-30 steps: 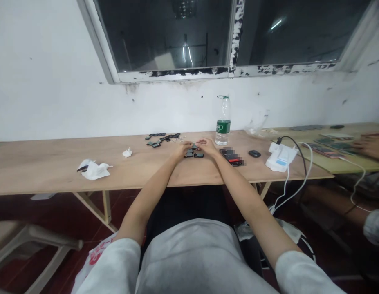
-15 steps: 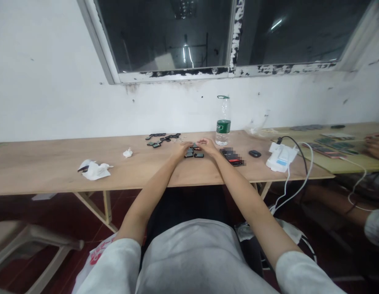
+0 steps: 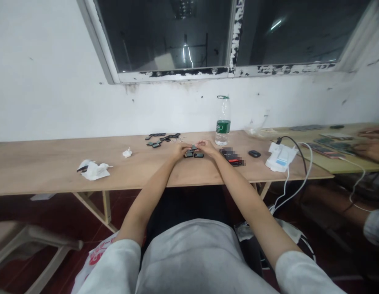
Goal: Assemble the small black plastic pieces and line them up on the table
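Observation:
My left hand [image 3: 182, 150] and my right hand [image 3: 206, 147] meet over the table, fingers bent inward. Between their fingertips is a small dark flat piece [image 3: 193, 147] with a grey-green face, pinched from both sides. Just below it on the wood lie similar dark pieces [image 3: 198, 155], close to the fingers. More of these black-edged pieces [image 3: 156, 145] are scattered beyond my left hand, beside tiny pale bits [image 3: 177, 139] too small to name.
A water bottle [image 3: 223, 126] stands behind my right hand. Right of that hand lie a phone [image 3: 231, 157], a small black case [image 3: 254, 153] and a white power strip [image 3: 281, 157] with cables. Crumpled tissues [image 3: 97, 170] lie left. A co-worker's hand [image 3: 375, 150] is at far right.
The piece between my fingertips has shifted slightly toward me and shows more of its face. My hands stay nearly in place. The co-worker's hand at far right has moved left.

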Demonstrator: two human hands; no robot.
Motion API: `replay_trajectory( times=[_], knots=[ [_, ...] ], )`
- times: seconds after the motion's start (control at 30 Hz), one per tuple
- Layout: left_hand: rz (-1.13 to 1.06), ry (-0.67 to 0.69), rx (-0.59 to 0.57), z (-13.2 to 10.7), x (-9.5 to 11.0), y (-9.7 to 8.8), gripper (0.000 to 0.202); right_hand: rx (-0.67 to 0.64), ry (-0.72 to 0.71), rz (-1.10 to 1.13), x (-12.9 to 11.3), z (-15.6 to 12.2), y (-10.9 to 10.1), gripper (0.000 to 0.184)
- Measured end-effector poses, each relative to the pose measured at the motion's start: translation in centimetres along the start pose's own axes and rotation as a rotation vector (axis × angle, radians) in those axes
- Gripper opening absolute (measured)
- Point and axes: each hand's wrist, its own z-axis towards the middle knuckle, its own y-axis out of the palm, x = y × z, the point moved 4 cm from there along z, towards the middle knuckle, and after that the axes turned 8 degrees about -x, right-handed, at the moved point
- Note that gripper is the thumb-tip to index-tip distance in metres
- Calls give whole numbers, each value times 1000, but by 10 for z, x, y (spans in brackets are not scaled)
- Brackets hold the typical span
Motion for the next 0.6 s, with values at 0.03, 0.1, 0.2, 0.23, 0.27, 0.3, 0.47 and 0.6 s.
replay_trajectory(
  times=[0.03, 0.1, 0.2, 0.23, 0.27, 0.3, 0.47, 0.6],
  knots=[
    [-14, -3, -2, 0, -2, 0, 17, -6, 0, 5, 0, -1, 1, 37],
    [-37, 0, 4, 0, -3, -1, 16, -16, -1, 25, -1, -1, 2, 37],
    [-43, 17, 20, 0, -3, -2, 18, -22, 0, 53, -2, -2, 3, 37],
    [-38, 27, 17, 0, -3, -2, 20, -20, 5, 58, -2, -3, 3, 37],
    [-29, 38, 10, 0, -2, -2, 22, -15, 12, 63, -2, -3, 3, 37],
    [-16, 50, 1, 0, -1, -2, 24, -10, 20, 68, -1, -3, 3, 37],
    [65, 86, -23, -1, 6, -1, 29, -12, 41, 65, 0, -3, 3, 38],
    [119, -6, 21, -2, 8, -4, 27, -28, 47, 27, 2, -3, 7, 36]
  ],
)
